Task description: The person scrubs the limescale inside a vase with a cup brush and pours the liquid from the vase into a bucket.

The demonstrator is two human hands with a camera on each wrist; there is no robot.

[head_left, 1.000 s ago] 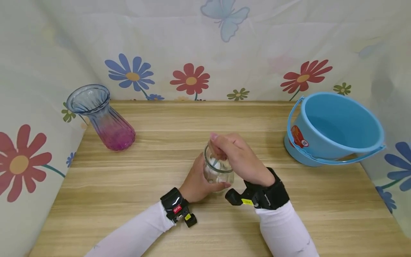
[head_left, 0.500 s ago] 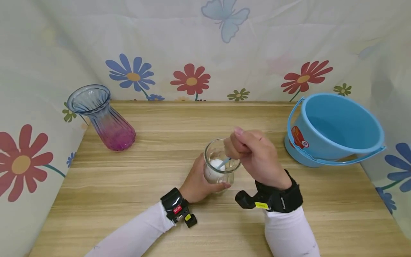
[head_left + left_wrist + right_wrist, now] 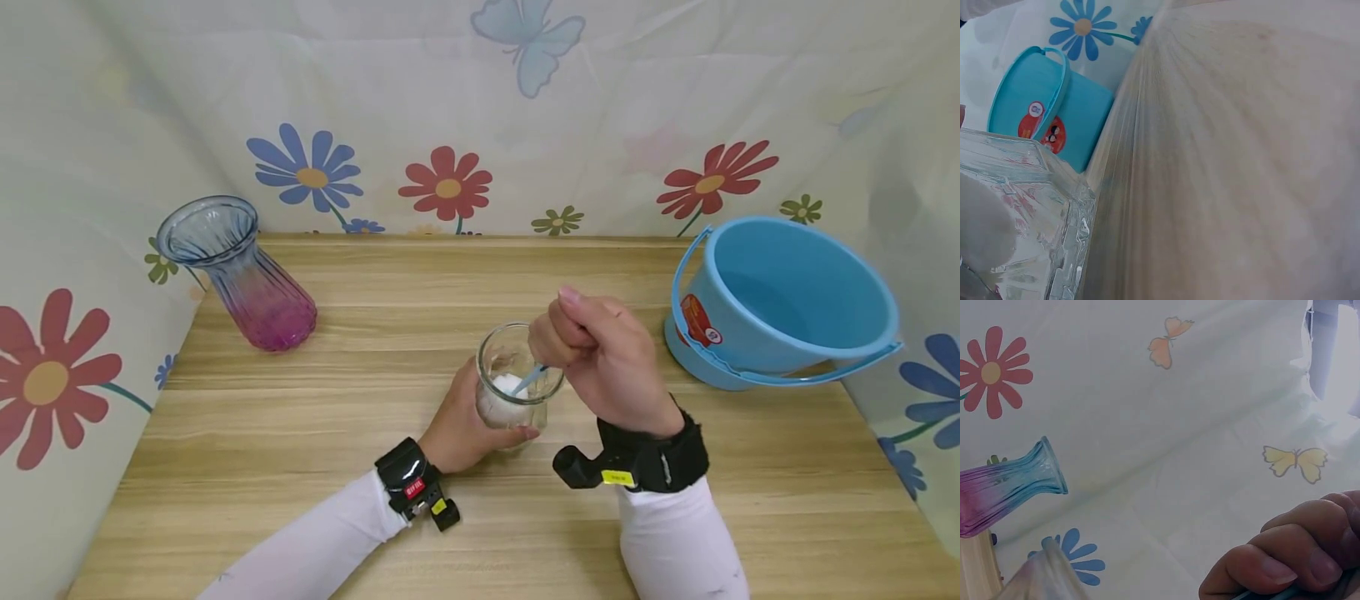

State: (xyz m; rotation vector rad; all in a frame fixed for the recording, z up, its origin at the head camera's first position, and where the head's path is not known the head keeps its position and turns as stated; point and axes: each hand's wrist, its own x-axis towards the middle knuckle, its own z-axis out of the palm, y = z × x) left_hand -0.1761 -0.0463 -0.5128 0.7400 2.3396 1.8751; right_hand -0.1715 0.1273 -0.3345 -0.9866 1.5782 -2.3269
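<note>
My left hand (image 3: 467,421) grips a clear glass jar (image 3: 486,360) from its left side, thumb across the front. Inside the jar sits the rounded white head of a cup brush (image 3: 501,402), its thin blue handle slanting up to the right. My right hand (image 3: 600,354) is curled in a fist round that handle, over the jar's right rim. In the right wrist view, curled fingers (image 3: 1285,550) wrap a strip of teal handle at the bottom edge. The left wrist view has the jar's thick faceted wall (image 3: 1054,206) close up, with the pale head behind it.
A ribbed vase (image 3: 262,300), blue fading to pink, stands at the back left. At the back right is a blue bucket (image 3: 750,354) with its handle hanging down in front. Flower-printed cloth (image 3: 600,125) borders the wooden tabletop (image 3: 360,367).
My right hand has moved up and to the right from inside the jar's mouth, so the blue handle and white head now show. The left hand and jar have stayed in place.
</note>
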